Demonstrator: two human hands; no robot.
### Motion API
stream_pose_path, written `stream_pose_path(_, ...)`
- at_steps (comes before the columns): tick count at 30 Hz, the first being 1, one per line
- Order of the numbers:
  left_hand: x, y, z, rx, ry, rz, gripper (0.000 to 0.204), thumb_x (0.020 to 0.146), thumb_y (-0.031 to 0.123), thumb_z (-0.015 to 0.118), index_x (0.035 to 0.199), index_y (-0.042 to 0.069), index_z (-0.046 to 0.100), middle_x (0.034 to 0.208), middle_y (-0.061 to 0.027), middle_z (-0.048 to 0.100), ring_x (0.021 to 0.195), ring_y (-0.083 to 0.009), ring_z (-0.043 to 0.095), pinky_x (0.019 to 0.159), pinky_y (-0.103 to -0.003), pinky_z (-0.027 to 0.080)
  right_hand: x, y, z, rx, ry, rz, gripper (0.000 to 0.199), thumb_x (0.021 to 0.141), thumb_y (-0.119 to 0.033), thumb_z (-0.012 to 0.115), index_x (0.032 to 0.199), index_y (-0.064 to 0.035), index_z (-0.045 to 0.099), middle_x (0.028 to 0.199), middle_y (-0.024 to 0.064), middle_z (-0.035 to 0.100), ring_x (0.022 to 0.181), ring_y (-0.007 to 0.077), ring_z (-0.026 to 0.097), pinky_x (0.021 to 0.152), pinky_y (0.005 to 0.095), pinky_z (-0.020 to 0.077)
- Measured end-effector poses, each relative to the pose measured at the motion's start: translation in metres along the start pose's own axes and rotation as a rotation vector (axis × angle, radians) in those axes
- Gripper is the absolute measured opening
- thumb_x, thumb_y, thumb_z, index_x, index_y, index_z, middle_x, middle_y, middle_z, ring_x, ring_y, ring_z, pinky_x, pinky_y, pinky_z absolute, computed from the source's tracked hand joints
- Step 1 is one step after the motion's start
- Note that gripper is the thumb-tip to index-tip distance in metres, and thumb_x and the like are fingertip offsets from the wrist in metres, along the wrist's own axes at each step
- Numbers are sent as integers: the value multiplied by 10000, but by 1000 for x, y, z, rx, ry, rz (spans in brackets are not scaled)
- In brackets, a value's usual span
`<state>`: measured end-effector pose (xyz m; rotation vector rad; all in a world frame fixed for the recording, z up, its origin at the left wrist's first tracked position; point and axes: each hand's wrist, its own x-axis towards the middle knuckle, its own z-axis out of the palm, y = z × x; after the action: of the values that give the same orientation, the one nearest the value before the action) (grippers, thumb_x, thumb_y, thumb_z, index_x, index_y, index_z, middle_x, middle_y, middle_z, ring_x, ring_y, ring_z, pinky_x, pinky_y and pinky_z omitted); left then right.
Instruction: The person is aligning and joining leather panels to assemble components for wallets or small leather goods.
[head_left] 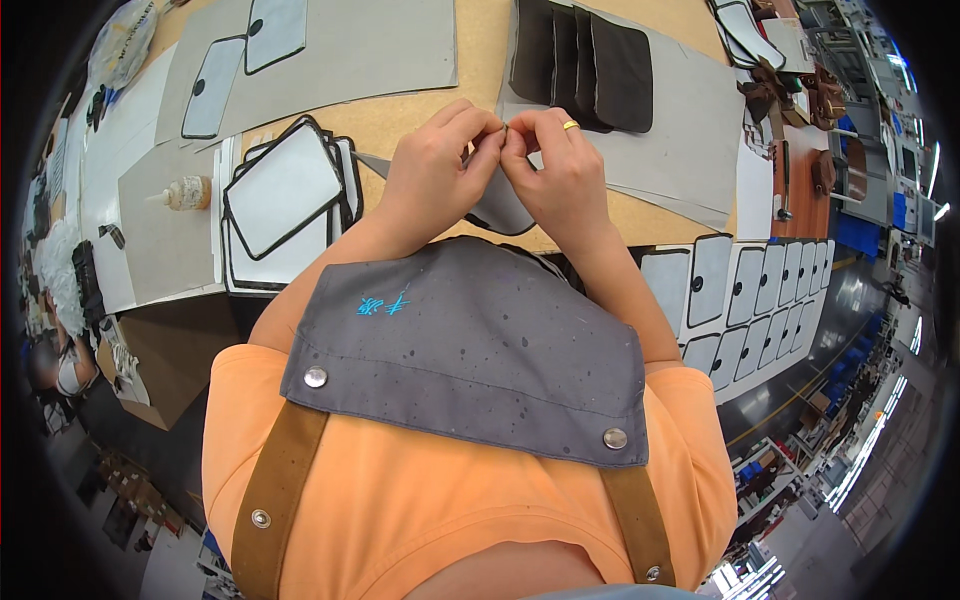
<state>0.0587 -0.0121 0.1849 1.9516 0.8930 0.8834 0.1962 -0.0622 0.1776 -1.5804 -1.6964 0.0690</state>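
My left hand [440, 172] and my right hand [562, 172] meet over the near edge of the table, thumbs and forefingers pinched together. Between them hangs a dark grey flat piece with a black edge [503, 208], its upper part mostly hidden by my fingers. Both hands appear to grip its upper edge, fingertips almost touching. Just beyond my right hand lie several overlapping dark brown rounded panels [622, 78]. To the left of my left hand sits a stack of white panels with black borders [282, 190].
Grey sheets [690, 150] cover parts of the tan tabletop [480, 60]. A glue bottle [187, 193] lies at the left. Several black-edged panels with round black dots [746, 285] fill a board at the right. An open cardboard box [175, 355] stands below the table's left end.
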Motion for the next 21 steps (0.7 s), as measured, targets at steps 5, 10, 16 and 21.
stream_pose_path(5,2,-3,-3,81,-27,23,51,792,66,614,810,19,607,718,-39,574,550,-115,486,495,-241,386,-1,5,3,19,-2,-4,105,761,-70,602,792,-29,510,672,91,526,549,249,541,494,345,457)
stream_pose_path(10,3,-3,-5,29,-44,-161,106,780,128,623,803,25,615,711,-27,608,523,-92,435,486,-238,359,-3,5,-2,41,-41,11,117,748,-57,606,803,-19,510,681,93,537,550,234,551,496,341,459)
stream_pose_path(16,5,2,-14,-115,-180,-278,133,798,152,616,806,20,626,676,37,576,513,-20,373,474,-202,308,1,12,-18,704,-150,483,114,830,-107,594,857,-14,533,709,7,542,611,85,513,568,251,440)
stream_pose_path(21,4,8,-15,-160,-233,-295,124,802,154,625,809,30,632,664,51,558,505,-5,352,461,-196,285,1,23,-15,1098,-370,779,123,889,-180,550,860,-61,554,711,-45,509,678,37,445,629,198,395)
